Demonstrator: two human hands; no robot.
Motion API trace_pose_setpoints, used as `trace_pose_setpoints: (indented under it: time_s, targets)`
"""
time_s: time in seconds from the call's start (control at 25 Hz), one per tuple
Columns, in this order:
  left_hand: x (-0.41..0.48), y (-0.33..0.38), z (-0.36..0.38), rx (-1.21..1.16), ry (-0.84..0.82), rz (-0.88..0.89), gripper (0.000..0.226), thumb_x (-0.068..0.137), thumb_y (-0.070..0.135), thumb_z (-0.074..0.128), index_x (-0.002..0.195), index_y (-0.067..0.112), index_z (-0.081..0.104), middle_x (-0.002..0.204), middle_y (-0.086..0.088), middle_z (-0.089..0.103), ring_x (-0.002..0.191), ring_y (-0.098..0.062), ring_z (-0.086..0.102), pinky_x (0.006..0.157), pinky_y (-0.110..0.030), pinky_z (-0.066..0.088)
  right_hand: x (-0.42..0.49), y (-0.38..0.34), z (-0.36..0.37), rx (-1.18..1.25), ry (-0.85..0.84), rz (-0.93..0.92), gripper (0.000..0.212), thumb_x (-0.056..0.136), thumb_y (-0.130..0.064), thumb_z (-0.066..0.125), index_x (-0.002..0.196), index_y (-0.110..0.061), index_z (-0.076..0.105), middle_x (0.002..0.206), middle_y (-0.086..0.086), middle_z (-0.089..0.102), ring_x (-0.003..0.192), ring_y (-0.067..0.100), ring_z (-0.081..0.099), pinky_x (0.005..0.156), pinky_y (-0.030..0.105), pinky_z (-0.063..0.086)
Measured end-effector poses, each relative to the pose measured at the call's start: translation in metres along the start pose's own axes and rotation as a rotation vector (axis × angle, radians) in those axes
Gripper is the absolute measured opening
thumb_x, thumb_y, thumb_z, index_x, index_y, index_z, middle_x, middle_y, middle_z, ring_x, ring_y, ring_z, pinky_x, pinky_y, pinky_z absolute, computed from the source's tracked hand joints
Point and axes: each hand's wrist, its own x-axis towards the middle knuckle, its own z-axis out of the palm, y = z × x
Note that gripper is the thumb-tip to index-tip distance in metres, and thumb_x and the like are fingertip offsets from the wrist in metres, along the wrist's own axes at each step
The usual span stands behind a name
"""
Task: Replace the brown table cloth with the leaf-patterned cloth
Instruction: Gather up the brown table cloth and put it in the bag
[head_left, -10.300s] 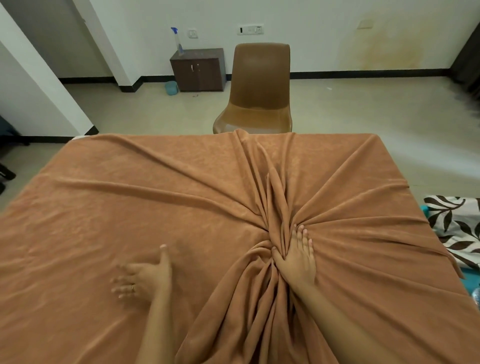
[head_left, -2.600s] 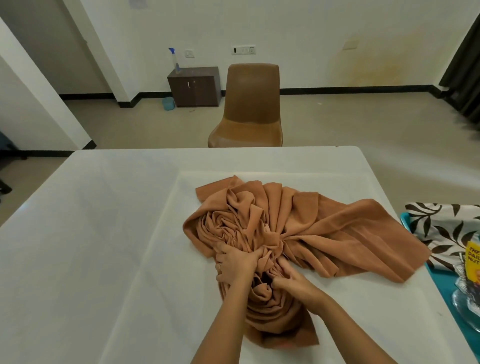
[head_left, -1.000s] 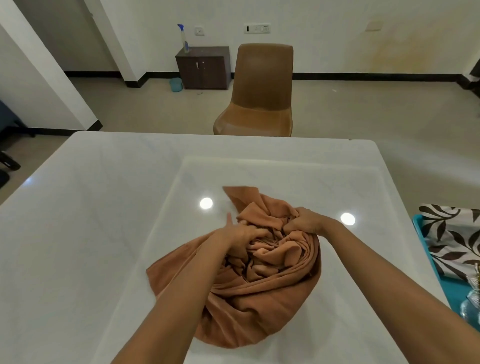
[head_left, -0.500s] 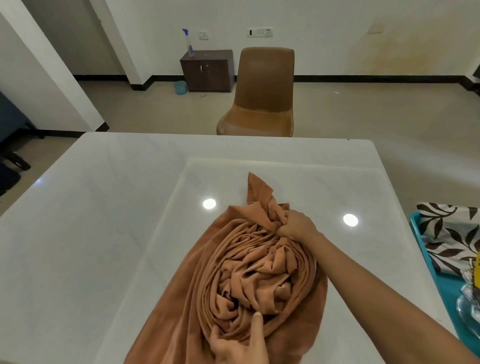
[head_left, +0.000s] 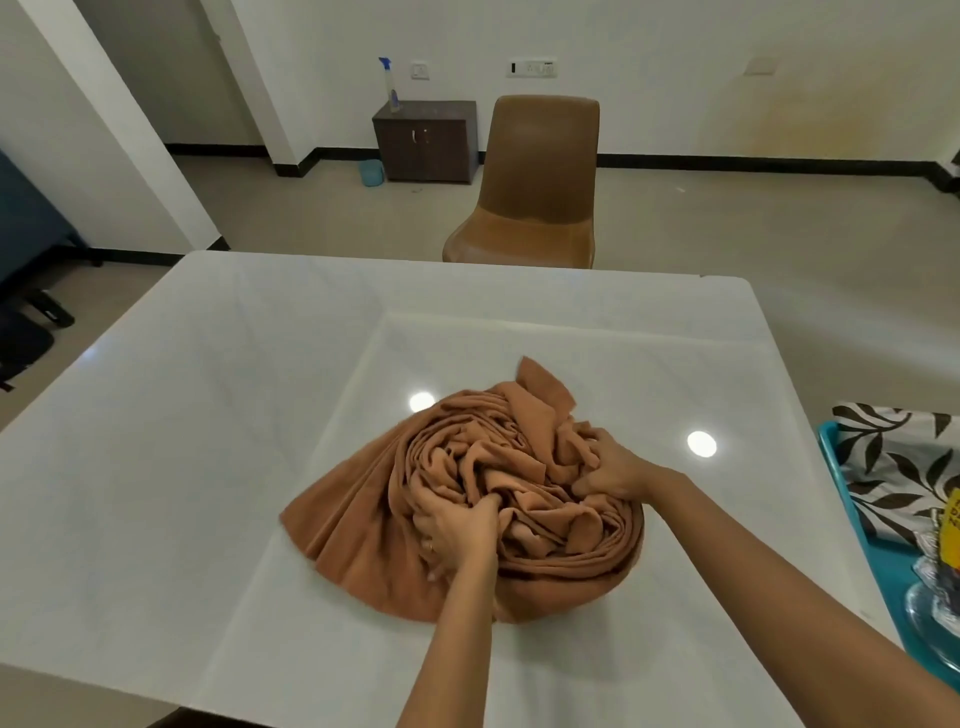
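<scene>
**Head view: brown cloth being bundled**

Both hands are gathering the brown cloth (head_left: 519, 499) mid-table (head_left: 208, 441): left hand (head_left: 457, 525) and right hand (head_left: 608, 467) apparently clutching folds. Next: lifting it away, fetching the leaf-patterned cloth (head_left: 904, 462) at right.

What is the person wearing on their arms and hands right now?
Both forearms are bare, with no sleeves or gloves in view. The left hand has a thin ring on one finger. The right hand shows no jewellery that I can make out.
</scene>
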Motion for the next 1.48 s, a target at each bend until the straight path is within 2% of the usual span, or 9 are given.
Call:
trace_pose_setpoints:
  time_s: [0.12,0.32,0.52,0.6,0.76,0.88,1.04,1.24,1.48]
  targets:
    - [0.021,0.008,-0.002,0.045,-0.136,0.222,0.108,0.063,0.017,0.072,0.143,0.041,0.005,0.146,-0.007,0.035,0.13,-0.04,0.04,0.108,-0.066,0.022,-0.012,0.009,0.003,-0.036,-0.113,0.026,0.078,0.061,-0.025,0.072,0.131,-0.013,0.041,0.141,-0.004,0.023,0.119,0.024,0.046,0.102,0.039,0.043]
    - [0.041,0.009,-0.006,-0.042,-0.357,0.391,0.116,0.065,0.009,0.077,0.149,0.032,0.001,0.145,-0.005,0.036,0.129,-0.025,0.044,0.109,-0.042,0.037,-0.024,0.011,0.021,0.003,-0.138,-0.052,0.041,0.067,-0.023,0.069,0.104,-0.009,0.055,0.104,0.015,0.062,0.094,0.023,0.061,0.091,0.048,0.051]
    - [0.053,-0.007,-0.022,-0.29,-0.496,0.287,0.101,0.058,0.044,0.087,0.142,0.04,0.031,0.145,0.002,0.044,0.125,-0.019,0.051,0.105,-0.046,0.044,-0.026,0.006,0.026,-0.15,-0.017,-0.004,0.019,0.074,-0.061,0.061,0.081,-0.044,0.055,0.117,0.004,0.049,0.113,0.025,0.043,0.105,0.046,0.036]
    - [0.053,-0.008,-0.023,-0.267,-0.491,0.291,0.104,0.053,0.052,0.086,0.142,0.039,0.033,0.144,0.002,0.045,0.125,-0.019,0.051,0.106,-0.045,0.043,-0.024,0.007,0.029,-0.165,0.051,0.046,0.032,0.079,-0.069,0.055,0.071,-0.038,0.055,0.125,0.004,0.034,0.117,0.025,0.032,0.107,0.044,0.029]
    - [0.05,-0.003,-0.019,-0.089,-0.507,0.366,0.124,0.041,0.064,0.087,0.145,0.039,0.024,0.148,0.004,0.037,0.131,-0.019,0.043,0.11,-0.046,0.037,-0.021,0.005,0.042,0.035,0.121,-0.001,0.025,0.079,-0.037,0.068,0.088,-0.019,0.054,0.116,0.0,0.043,0.101,0.019,0.045,0.098,0.041,0.042]
    - [0.048,0.0,-0.017,-0.061,-0.52,0.341,0.125,0.045,0.059,0.088,0.147,0.038,0.019,0.148,0.004,0.036,0.131,-0.021,0.042,0.11,-0.045,0.037,-0.027,0.004,0.05,0.269,0.129,0.021,0.073,0.073,-0.024,0.071,0.129,-0.026,0.025,0.114,0.0,0.047,0.104,0.02,0.053,0.091,0.04,0.05]
    - [0.039,-0.002,-0.005,-0.116,-0.588,0.34,0.116,0.053,0.041,0.09,0.146,0.039,0.02,0.141,0.003,0.045,0.123,-0.021,0.051,0.105,-0.045,0.043,-0.036,0.009,0.055,0.603,0.124,0.083,0.119,0.064,-0.023,0.077,0.145,-0.029,-0.01,0.13,0.003,0.043,0.112,0.022,0.055,0.089,0.037,0.053]
    - [-0.001,-0.016,0.023,-0.154,-0.725,0.383,0.109,0.053,0.031,0.088,0.141,0.04,0.026,0.135,0.0,0.052,0.116,-0.018,0.058,0.099,-0.047,0.048,-0.078,0.026,0.044,0.773,0.184,0.014,0.069,0.082,-0.045,0.07,0.133,-0.038,0.024,0.132,-0.009,0.046,0.122,0.013,0.049,0.104,0.034,0.043]
    - [-0.093,-0.004,0.079,-0.083,-0.964,0.553,0.102,0.055,0.035,0.083,0.14,0.042,0.026,0.138,0.003,0.047,0.12,-0.015,0.054,0.101,-0.044,0.047,-0.167,0.096,0.018,0.921,0.502,0.008,0.073,0.072,-0.036,0.079,0.135,-0.034,0.041,0.13,0.0,0.059,0.118,0.017,0.058,0.106,0.044,0.043]
